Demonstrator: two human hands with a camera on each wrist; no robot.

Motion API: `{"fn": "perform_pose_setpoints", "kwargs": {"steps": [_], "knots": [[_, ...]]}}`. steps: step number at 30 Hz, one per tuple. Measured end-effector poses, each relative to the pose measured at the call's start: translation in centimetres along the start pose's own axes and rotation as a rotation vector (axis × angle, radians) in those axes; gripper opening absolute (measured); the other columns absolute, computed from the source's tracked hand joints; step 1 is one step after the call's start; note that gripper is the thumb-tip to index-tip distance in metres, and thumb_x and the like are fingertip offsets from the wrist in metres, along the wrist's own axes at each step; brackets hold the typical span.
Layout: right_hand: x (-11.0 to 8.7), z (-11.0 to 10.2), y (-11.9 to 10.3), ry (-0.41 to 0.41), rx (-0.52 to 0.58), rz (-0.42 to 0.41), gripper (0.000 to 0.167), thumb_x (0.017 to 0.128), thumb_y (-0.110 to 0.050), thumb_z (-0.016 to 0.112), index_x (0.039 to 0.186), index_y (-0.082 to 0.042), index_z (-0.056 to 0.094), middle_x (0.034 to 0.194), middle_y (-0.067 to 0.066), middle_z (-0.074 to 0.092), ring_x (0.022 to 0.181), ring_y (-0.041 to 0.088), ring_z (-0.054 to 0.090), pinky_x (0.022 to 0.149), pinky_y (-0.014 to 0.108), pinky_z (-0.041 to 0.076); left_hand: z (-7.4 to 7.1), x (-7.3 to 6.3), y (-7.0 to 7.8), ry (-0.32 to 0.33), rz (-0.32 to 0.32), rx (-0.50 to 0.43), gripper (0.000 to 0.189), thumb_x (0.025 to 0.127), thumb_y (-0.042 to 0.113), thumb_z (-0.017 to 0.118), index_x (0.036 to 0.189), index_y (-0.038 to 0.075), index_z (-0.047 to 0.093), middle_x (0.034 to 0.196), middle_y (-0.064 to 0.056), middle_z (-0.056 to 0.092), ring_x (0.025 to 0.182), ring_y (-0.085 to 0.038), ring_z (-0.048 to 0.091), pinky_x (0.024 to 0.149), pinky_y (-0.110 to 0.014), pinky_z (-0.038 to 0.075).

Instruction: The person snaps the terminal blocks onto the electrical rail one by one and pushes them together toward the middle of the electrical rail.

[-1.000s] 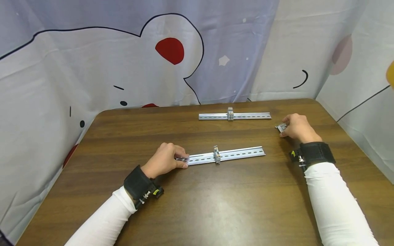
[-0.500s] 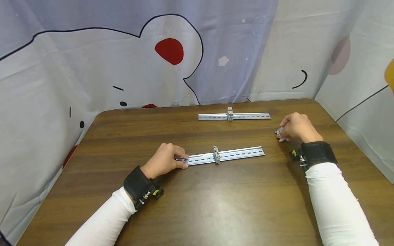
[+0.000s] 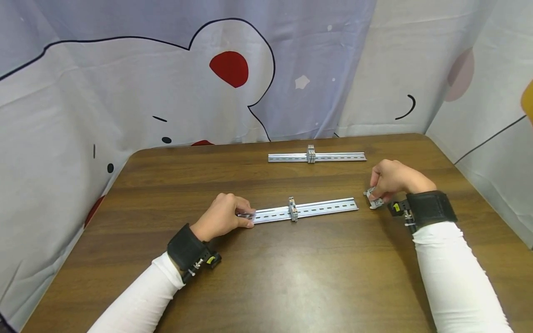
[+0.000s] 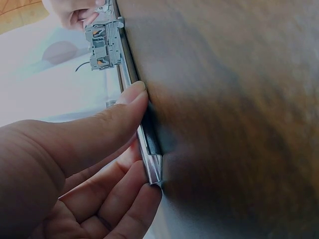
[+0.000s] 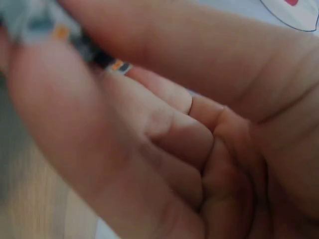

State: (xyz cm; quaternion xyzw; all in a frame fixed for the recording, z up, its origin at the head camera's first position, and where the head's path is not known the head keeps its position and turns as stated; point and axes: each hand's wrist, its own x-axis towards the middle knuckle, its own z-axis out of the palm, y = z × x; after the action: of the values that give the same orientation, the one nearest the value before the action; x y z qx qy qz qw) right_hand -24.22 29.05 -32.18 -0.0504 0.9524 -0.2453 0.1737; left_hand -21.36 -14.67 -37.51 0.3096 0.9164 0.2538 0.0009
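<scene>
My left hand (image 3: 222, 215) pinches the left end of a slotted metal DIN rail (image 3: 329, 206), which lies slightly slanted on the table. Near the rail's middle sits a grey terminal block (image 3: 293, 209); in the left wrist view the block (image 4: 103, 47) shows orange parts and stands up from the rail. Off the rail's right end, my right hand (image 3: 397, 178) grips another grey terminal block (image 3: 374, 200) between thumb and fingers. Up close in the right wrist view, this held block (image 5: 40, 22) is blurred, with an orange spot, and the fingers hide part of it.
Farther back on the wooden table (image 3: 266, 277) lies a second DIN rail (image 3: 341, 157) carrying a small cluster of terminal blocks (image 3: 311, 154). A printed curtain (image 3: 166, 92) hangs behind the table's back edge and along its sides.
My right hand has picked up the terminal block, turned it and brought it nearer to me and slightly left. The left hand and the front rail have stayed in place.
</scene>
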Motion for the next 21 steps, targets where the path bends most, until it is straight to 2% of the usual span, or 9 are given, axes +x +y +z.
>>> {"fn": "perform_pose_setpoints", "kwargs": {"steps": [5,10,16,21], "knots": [[-0.1,0.7,-1.2,-0.028,0.019,-0.02,0.03,0.07,-0.003,0.084,0.084,0.002,0.058,0.082,0.013,0.063,0.055,0.018,0.066,0.056,0.035,0.056,0.1,0.0,0.0,0.004,0.005,0.003,0.031,0.073,0.022,0.086,0.102,0.011,0.079,0.092,0.004,0.071,0.079,-0.015,0.059,0.068,-0.028,0.044],[-0.3,1.6,-2.8,-0.025,-0.013,-0.042,0.031,0.068,-0.002,0.085,0.081,0.001,0.057,0.083,0.015,0.062,0.053,0.018,0.067,0.054,0.033,0.056,0.1,0.0,-0.1,0.009,0.01,0.005,0.032,0.073,0.022,0.086,0.102,0.011,0.079,0.093,0.003,0.072,0.08,-0.015,0.06,0.068,-0.028,0.045],[-0.6,2.5,-4.6,0.057,-0.126,-0.068,0.029,0.066,-0.004,0.086,0.075,-0.004,0.058,0.077,0.012,0.063,0.049,0.017,0.064,0.052,0.032,0.052,0.1,0.0,-0.1,0.007,0.004,0.006,0.032,0.073,0.021,0.086,0.102,0.011,0.078,0.092,0.003,0.072,0.079,-0.016,0.06,0.068,-0.028,0.044],[-0.6,3.0,-5.4,0.109,-0.227,-0.052,0.024,0.066,-0.006,0.085,0.074,-0.007,0.062,0.065,0.005,0.064,0.049,0.017,0.062,0.059,0.035,0.049,0.1,0.0,-0.1,0.005,0.0,-0.003,0.031,0.073,0.021,0.086,0.102,0.011,0.078,0.092,0.003,0.072,0.079,-0.016,0.06,0.068,-0.029,0.045]]}}
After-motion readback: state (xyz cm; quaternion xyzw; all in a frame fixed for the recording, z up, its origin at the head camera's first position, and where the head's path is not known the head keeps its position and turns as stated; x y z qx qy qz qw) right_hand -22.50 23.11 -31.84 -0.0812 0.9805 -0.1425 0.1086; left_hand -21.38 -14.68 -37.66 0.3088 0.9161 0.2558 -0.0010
